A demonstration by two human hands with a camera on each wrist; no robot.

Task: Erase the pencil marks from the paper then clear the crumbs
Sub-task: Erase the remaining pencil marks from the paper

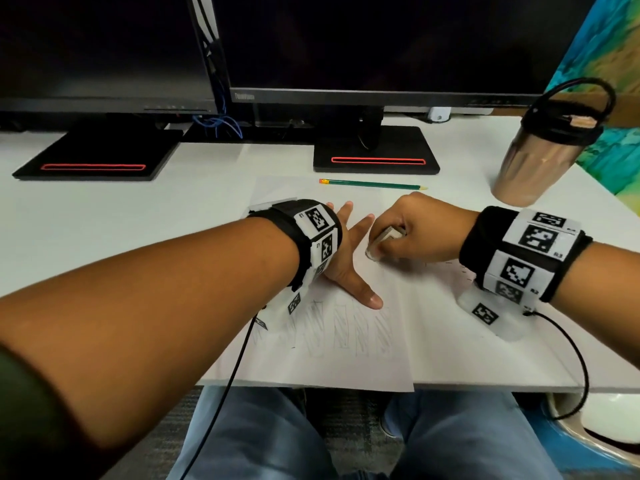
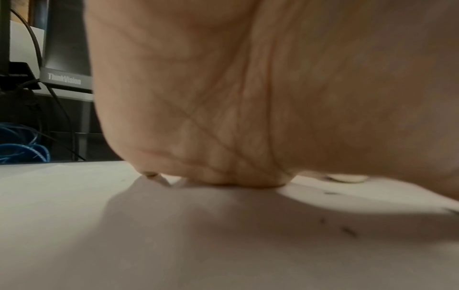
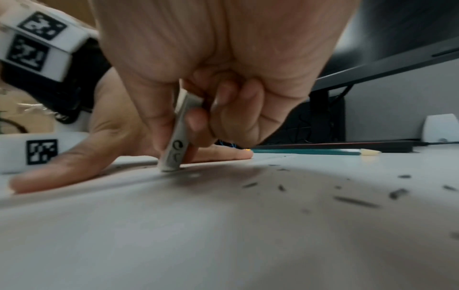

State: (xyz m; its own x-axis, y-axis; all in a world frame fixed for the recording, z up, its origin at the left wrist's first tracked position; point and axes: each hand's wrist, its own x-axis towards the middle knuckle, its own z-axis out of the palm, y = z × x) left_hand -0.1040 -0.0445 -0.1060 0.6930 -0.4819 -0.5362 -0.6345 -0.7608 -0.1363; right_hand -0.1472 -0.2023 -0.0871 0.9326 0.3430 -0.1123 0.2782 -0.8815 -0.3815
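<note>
Paper (image 1: 433, 341) lies under both hands on the desk (image 1: 121, 220): the left hand (image 1: 346, 258) presses flat on it with fingers spread, and just beside it the right hand (image 1: 415, 230) pinches a white eraser (image 3: 177, 145) whose lower end touches the sheet. Dark crumbs (image 3: 357, 202) are scattered on the paper near the right hand, pencil marks (image 1: 346, 330) show below the left thumb, and a green pencil (image 1: 374, 183) lies beyond both hands. Well beyond the right wrist stands a lidded metal tumbler (image 1: 540, 161); its contents cannot be seen.

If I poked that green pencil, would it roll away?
Probably a little. The green pencil is slim, lies loose on the flat desk, and nothing touches it. It looks light, so a nudge would likely move it. I cannot tell whether its sides are flat.
</note>
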